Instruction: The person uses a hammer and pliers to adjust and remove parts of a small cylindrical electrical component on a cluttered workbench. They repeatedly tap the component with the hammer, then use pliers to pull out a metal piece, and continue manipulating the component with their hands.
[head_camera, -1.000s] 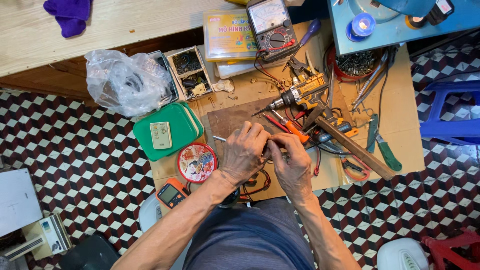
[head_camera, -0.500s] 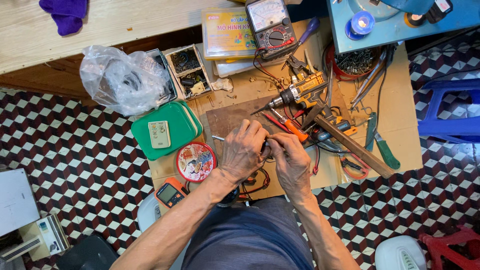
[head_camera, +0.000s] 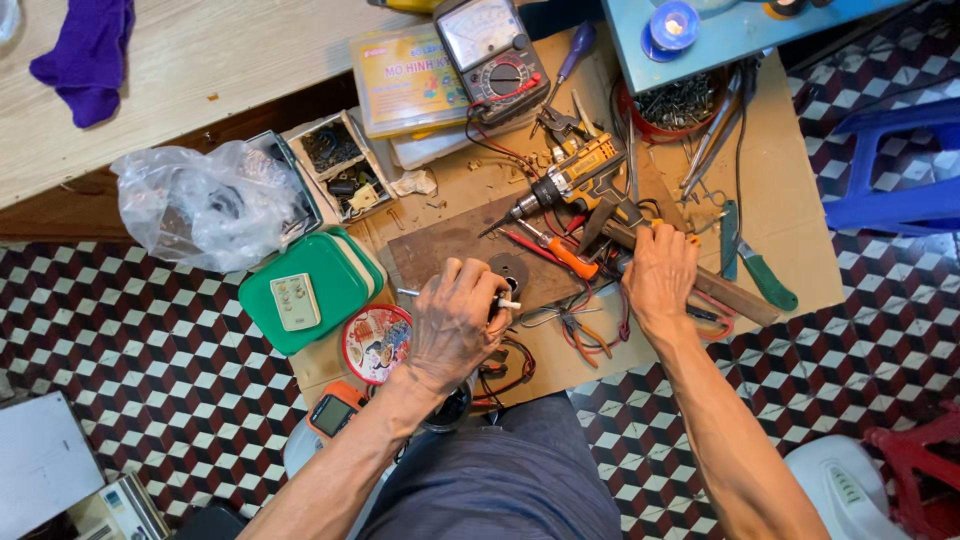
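Over a cluttered cardboard-topped table (head_camera: 800, 250) on a checkered floor (head_camera: 130, 330), the left hand (head_camera: 455, 320) curls its grip closed around a small white-tipped tool (head_camera: 505, 303) above a dark board (head_camera: 450, 245). The right hand (head_camera: 660, 275) stretches forward, palm down, its grip loosely open on a wooden bar (head_camera: 735, 295) beside the yellow drill (head_camera: 580, 175).

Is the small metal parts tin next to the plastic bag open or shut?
Open. The parts tin beside the plastic bag has no lid on; its compartments lie exposed, with small dark bits visible inside.
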